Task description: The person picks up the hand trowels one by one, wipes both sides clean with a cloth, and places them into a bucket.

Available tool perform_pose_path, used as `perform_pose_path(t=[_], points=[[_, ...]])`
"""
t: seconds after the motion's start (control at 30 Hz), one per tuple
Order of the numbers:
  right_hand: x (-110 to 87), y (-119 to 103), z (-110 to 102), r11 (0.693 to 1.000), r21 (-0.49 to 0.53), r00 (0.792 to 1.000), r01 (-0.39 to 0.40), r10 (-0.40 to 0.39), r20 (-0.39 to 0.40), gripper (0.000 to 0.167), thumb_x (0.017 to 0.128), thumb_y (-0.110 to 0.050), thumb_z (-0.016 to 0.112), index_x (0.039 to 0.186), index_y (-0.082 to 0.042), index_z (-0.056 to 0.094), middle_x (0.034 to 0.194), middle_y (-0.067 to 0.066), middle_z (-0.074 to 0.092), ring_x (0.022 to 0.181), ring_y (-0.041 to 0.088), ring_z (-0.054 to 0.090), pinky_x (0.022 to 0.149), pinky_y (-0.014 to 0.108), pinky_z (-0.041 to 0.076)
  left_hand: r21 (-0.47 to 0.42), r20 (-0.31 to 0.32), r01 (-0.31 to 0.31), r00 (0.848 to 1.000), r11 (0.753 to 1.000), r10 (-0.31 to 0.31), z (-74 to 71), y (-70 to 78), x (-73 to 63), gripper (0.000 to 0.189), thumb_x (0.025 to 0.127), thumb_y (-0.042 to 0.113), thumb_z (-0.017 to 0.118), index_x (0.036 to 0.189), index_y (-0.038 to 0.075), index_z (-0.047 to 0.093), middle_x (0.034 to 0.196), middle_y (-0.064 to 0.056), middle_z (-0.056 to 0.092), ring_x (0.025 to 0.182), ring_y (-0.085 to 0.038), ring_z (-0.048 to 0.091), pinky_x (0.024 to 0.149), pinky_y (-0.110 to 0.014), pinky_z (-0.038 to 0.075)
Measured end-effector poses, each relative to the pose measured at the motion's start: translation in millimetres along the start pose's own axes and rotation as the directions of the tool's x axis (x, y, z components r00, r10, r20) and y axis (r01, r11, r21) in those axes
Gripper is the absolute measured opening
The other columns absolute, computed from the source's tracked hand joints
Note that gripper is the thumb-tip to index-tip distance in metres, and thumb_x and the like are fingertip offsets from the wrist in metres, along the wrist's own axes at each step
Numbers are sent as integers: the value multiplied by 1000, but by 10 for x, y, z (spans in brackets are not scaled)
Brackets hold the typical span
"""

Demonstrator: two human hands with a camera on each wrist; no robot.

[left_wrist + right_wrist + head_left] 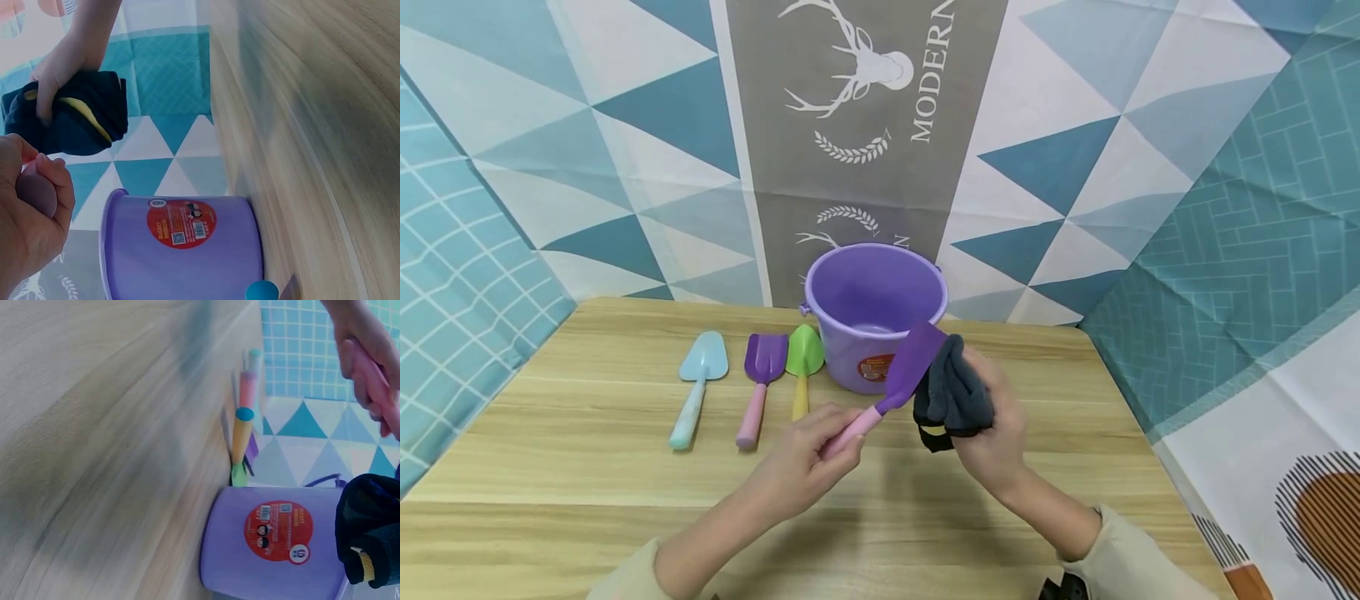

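Observation:
My left hand (801,462) grips the pink handle of a toy shovel (912,367), its purple blade tilted up to the right in front of the bucket. A folded dark cloth (957,390) with a yellow patch is held in my right hand (1002,429), right against the blade's edge in the head view. Only the rounded handle end (36,192) of the shovel shows in the left wrist view. The right wrist view has the cloth (369,519) at its right edge, where it hides most of the blade. Behind both hands stands a purple bucket (850,354) with a red label.
Left of the bucket lie a light blue trowel (703,360), a purple shovel (766,360) with a pink handle, and a green trowel (806,350) with a yellow handle. They rest on a wooden table (587,467), with patterned cloth walls (685,192) behind and at the sides.

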State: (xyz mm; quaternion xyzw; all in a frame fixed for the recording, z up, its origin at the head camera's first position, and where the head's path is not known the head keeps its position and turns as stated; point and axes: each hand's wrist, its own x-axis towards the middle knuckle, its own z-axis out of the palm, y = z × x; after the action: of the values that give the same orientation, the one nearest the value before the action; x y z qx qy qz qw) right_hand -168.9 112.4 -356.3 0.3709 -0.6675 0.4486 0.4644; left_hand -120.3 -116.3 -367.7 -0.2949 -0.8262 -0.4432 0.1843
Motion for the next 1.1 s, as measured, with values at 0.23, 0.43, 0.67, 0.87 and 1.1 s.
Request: perform_pose_path(t=[0.23, 0.43, 0.67, 0.87, 1.1], points=[[-97, -15, 63, 980, 14, 976, 201, -201, 78, 33, 87, -17, 64, 110, 7, 60, 121, 16, 61, 105, 27, 58, 95, 28, 46, -49, -13, -14, 1000, 999, 14, -6, 17, 13, 21, 87, 5, 59, 105, 12, 68, 85, 5, 61, 68, 0, 47, 55, -15, 43], [-80, 2, 28, 972, 18, 967, 235, -236, 98, 34, 87, -18, 64, 108, 8, 60, 120, 19, 61, 106, 28, 58, 97, 28, 45, -61, 14, 46, 999, 997, -45, -25, 13, -7, 22, 89, 8, 60, 109, 12, 67, 85, 6, 58, 70, -1, 47, 56, -17, 44], [113, 48, -39, 991, 25, 991, 133, -133, -20, 36, 88, -13, 62, 109, 16, 54, 113, 29, 58, 116, 23, 55, 98, 31, 46, -70, 37, 11, 999, 998, -8, -21, 23, -18, 23, 89, 7, 59, 110, 14, 66, 91, 5, 61, 77, -2, 50, 62, -17, 46], [134, 9, 0, 976, -4, 974, 218, -218, -60, 33, 87, -15, 64, 102, 13, 58, 109, 27, 61, 106, 30, 59, 94, 32, 48, -95, 56, -59, 996, 994, 65, -2, 62, 3, 22, 90, 5, 56, 108, 12, 66, 91, 5, 61, 81, -3, 51, 66, -18, 46], [8, -37, 77, 936, -31, 937, 350, -350, 8, 28, 88, -18, 64, 100, 7, 62, 118, 16, 63, 99, 31, 58, 91, 31, 49, -144, 78, -15, 997, 990, 26, -27, 96, 4, 19, 92, 5, 54, 105, 12, 66, 88, 4, 60, 75, -1, 50, 61, -17, 46]])
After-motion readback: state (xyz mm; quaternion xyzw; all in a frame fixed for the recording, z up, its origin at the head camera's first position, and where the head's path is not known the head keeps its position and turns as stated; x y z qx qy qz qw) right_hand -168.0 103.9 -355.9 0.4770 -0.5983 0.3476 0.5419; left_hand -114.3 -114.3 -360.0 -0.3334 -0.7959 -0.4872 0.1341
